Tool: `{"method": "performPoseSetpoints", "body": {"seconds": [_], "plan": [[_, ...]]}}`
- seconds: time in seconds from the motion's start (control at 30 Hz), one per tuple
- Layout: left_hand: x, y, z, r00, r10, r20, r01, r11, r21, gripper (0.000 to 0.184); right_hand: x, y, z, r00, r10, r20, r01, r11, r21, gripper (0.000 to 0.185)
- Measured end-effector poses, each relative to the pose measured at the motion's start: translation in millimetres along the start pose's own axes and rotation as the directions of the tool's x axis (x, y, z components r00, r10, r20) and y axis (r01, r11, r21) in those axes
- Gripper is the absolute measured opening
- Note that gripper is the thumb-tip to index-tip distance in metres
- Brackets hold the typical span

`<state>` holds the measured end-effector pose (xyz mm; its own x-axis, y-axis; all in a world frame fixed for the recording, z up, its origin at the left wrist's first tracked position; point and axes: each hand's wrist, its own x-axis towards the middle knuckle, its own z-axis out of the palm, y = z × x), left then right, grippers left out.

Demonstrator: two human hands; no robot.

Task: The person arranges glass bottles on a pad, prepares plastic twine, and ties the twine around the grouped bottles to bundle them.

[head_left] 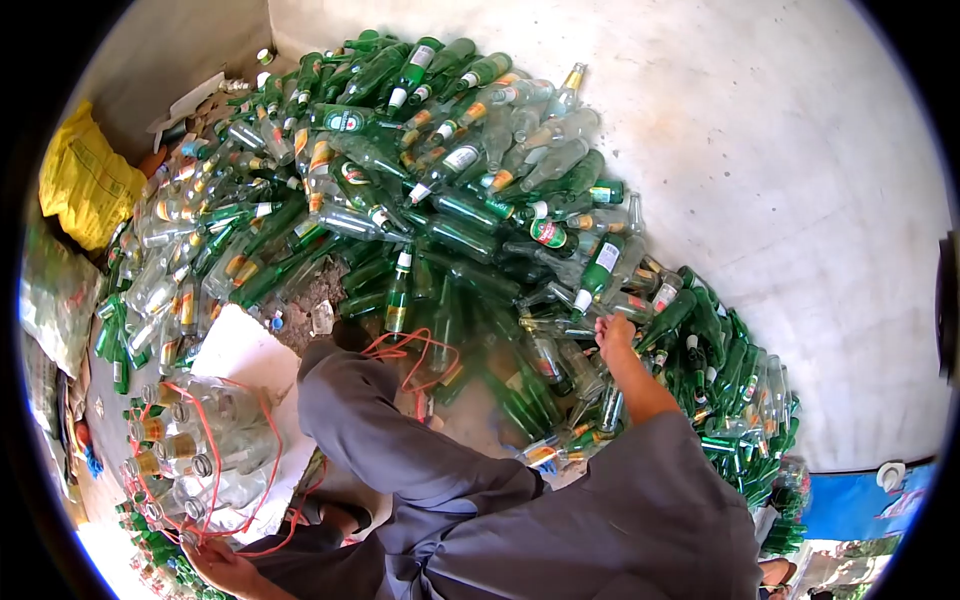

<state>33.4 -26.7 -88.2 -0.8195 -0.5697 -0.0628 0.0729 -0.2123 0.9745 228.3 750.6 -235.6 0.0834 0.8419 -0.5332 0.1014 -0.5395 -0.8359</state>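
At the lower left, my left hand (222, 566) is closed on the red cord (272, 548) beside a bundle of clear glass bottles (235, 440). The cord loops round this bundle, whose necks point left. My right hand (615, 336) is among the heaped bottles with its fingers curled. Just above it lies a green bottle (603, 262) with a white label and white neck. Whether my fingers touch that bottle or grip another, I cannot tell. A green bottle (398, 292) with a white-topped neck points up beyond my knee.
A large heap of green and clear bottles (460, 230) spreads along the pale wall (740, 180). Loose red cord (430, 345) lies near my knee. A white board (240, 345) is beside the bundle. A yellow sack (85, 185) stands at the far left.
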Motion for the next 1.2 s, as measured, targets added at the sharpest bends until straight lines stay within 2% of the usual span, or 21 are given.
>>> {"method": "performPoseSetpoints", "body": {"seconds": [0.23, 0.33, 0.37, 0.5, 0.57, 0.67, 0.8, 0.9, 1.1, 1.2], "plan": [[6.5, -3.3, -11.9, 0.999, -0.022, 0.024, 0.023, 0.999, -0.026, 0.046, 21.4, -2.6, 13.0, 0.988, 0.152, 0.019, -0.153, 0.986, 0.072, 0.040], [7.2, -2.2, -12.2, 0.999, -0.014, 0.040, 0.015, 1.000, -0.011, 0.046, 34.2, -7.6, 20.2, 0.973, 0.198, 0.121, -0.213, 0.968, 0.130, 0.033], [7.4, -1.8, -13.0, 0.999, -0.017, 0.037, 0.017, 1.000, -0.017, 0.047, 38.7, -8.4, 24.6, 0.974, 0.221, 0.043, -0.224, 0.969, 0.101, 0.027], [5.9, -1.1, -8.0, 0.999, -0.050, -0.007, 0.050, 0.998, -0.047, 0.054, 46.4, -6.6, 27.2, 0.983, 0.182, 0.011, -0.182, 0.983, 0.017, 0.017], [2.1, 1.6, -3.8, 0.999, -0.038, -0.003, 0.038, 0.999, -0.031, 0.052, 47.7, -7.4, 27.2, 0.990, 0.136, 0.046, -0.134, 0.990, -0.041, 0.015], [9.2, -5.3, -11.6, 1.000, -0.019, -0.004, 0.019, 1.000, -0.024, 0.050, 50.8, -10.7, 29.7, 0.988, 0.151, 0.026, -0.148, 0.986, -0.081, 0.011], [11.4, -10.2, -16.3, 1.000, 0.021, -0.008, -0.022, 0.999, -0.035, 0.046, 57.7, -9.9, 31.9, 0.994, 0.105, 0.019, -0.104, 0.992, -0.076, 0.012], [12.2, -8.9, -17.9, 0.999, -0.006, 0.054, 0.009, 0.998, -0.055, 0.045, 55.1, -13.7, 33.1, 0.997, 0.080, -0.008, -0.080, 0.992, -0.096, 0.013], [16.3, -15.0, -24.9, 0.999, -0.004, 0.054, 0.008, 0.997, -0.081, 0.043, 60.4, -22.6, 24.2, 0.998, -0.028, 0.052, 0.017, 0.981, 0.191, 0.017], [11.9, -11.5, -18.7, 0.999, 0.021, 0.039, -0.020, 1.000, -0.011, 0.043, 81.0, -34.2, 24.4, 0.996, -0.045, -0.073, 0.058, 0.981, 0.183, 0.016]]}}
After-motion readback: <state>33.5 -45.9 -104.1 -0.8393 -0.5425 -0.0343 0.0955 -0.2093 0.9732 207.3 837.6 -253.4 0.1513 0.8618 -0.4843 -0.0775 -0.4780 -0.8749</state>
